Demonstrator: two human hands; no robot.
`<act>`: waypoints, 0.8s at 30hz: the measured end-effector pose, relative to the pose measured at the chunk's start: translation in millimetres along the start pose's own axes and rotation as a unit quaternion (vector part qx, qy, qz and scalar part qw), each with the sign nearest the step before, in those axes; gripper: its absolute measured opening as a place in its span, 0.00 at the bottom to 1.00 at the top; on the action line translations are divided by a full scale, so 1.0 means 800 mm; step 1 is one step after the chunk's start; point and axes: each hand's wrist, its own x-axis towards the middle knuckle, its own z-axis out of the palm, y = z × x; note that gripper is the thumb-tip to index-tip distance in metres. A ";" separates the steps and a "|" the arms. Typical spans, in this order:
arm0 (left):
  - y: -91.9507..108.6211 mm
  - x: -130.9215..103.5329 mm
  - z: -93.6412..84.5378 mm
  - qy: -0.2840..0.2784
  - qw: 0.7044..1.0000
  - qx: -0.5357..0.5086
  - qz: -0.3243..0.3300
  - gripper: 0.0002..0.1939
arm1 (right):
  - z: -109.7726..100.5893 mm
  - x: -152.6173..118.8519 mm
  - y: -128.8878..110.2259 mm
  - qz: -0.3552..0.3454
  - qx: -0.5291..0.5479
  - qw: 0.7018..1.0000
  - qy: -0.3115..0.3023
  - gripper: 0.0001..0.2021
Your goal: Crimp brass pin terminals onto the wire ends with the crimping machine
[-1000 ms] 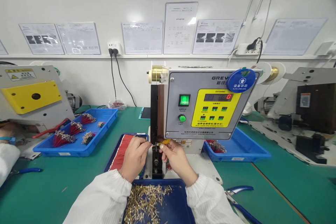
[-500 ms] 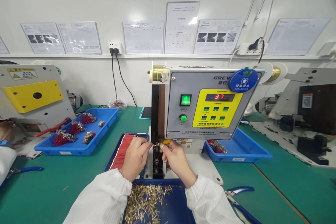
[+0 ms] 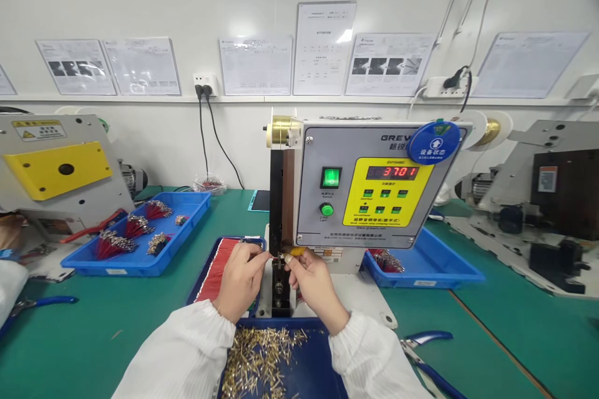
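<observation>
1. Both hands meet at the lower centre of the frame: the left hand (image 3: 241,280) pinches a thin red wire (image 3: 266,255), and the right hand (image 3: 312,282), its fingertips together, steadies the wire's end at the crimping die (image 3: 279,259).
2. Neither hand has moved over the last second; the wire stays fed into the die.
3. Only the red display (image 3: 392,172) on the machine (image 3: 360,184) has changed, from a lone 0 through 37 to 3701, so a crimp cycle seems to have registered.
4. Loose brass terminals (image 3: 262,355) lie in the dark tray (image 3: 318,368) at the bottom of the frame.
</observation>
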 end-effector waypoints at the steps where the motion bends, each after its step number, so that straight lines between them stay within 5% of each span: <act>1: 0.000 0.000 0.000 0.000 1.000 -0.003 -0.001 0.10 | 0.000 0.001 0.003 -0.002 -0.003 1.000 0.003 0.16; 7: 0.002 0.002 -0.001 -0.008 1.000 -0.029 -0.007 0.04 | 0.001 0.000 0.016 -0.039 -0.058 0.997 0.016 0.14; 24: 0.004 0.004 -0.002 -0.017 0.999 -0.029 -0.013 0.05 | 0.001 -0.004 0.011 -0.061 -0.102 0.993 0.020 0.11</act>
